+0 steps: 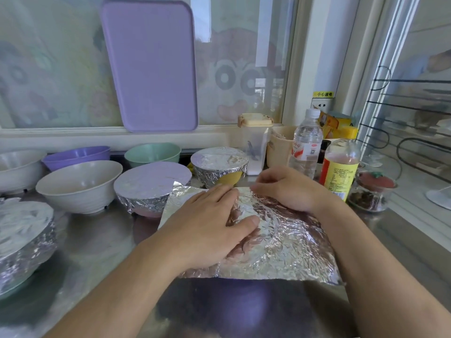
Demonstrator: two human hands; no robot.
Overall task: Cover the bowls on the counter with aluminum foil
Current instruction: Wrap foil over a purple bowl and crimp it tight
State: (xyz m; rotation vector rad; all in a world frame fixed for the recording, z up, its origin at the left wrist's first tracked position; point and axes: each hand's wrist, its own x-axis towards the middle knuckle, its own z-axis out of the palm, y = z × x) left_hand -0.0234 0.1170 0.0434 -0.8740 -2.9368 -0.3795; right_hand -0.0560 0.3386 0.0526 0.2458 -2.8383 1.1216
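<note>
A crinkled sheet of aluminum foil [285, 242] lies over a bowl at the middle of the counter; the bowl itself is hidden under it. My left hand [207, 223] presses flat on the foil's left part, fingers straight. My right hand [288, 186] rests on the foil's far edge with fingers curled, pinching it there. Three bowls stand foil-covered: a pink one [151, 186], a yellow one [219, 164] and one at the far left [22, 235]. Bare bowls stand behind: cream [78, 186], purple [75, 156], green [152, 153] and white [17, 167].
A purple tray [151, 67] leans on the window. At the back right stand a water bottle [305, 145], a yellow-labelled bottle [340, 167], a lidded container [255, 140], a cup [278, 147] and a glass jar [373, 193]. The steel counter [97, 240] runs forward.
</note>
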